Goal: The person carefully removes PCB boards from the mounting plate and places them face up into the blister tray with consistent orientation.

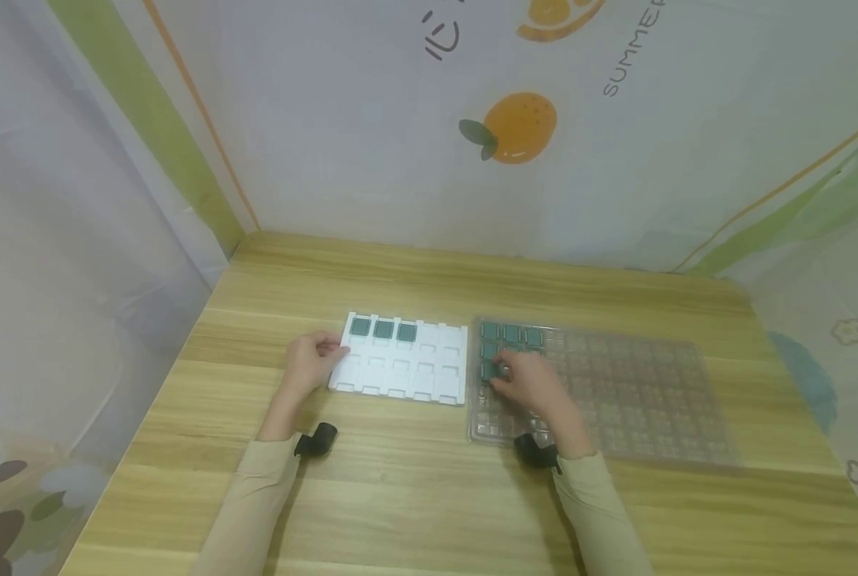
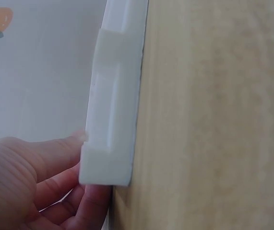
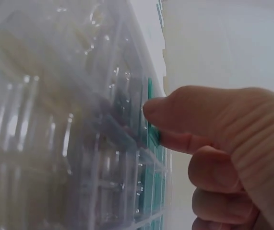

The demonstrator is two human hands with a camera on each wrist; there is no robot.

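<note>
A white compartment tray [image 1: 398,366] lies left of centre, with three dark green square chips [image 1: 383,329] in its far row. My left hand [image 1: 308,364] grips the tray's left edge, thumb on the rim and fingers curled by its side. To the right lies a clear plastic blister tray [image 1: 638,388], holding several more green chips [image 1: 511,334] in its left columns. Over those columns, my right hand [image 1: 533,384] pinches a green chip [image 1: 488,370] between thumb and index finger. In the right wrist view the chip [image 3: 154,135] shows edge-on, partly hidden by the fingertips.
Both trays rest on a wood-grain table [image 1: 400,496], a narrow gap between them. Behind it hangs a pale curtain [image 1: 371,160] printed with fruit. Small black devices [image 1: 318,440] are strapped to both wrists.
</note>
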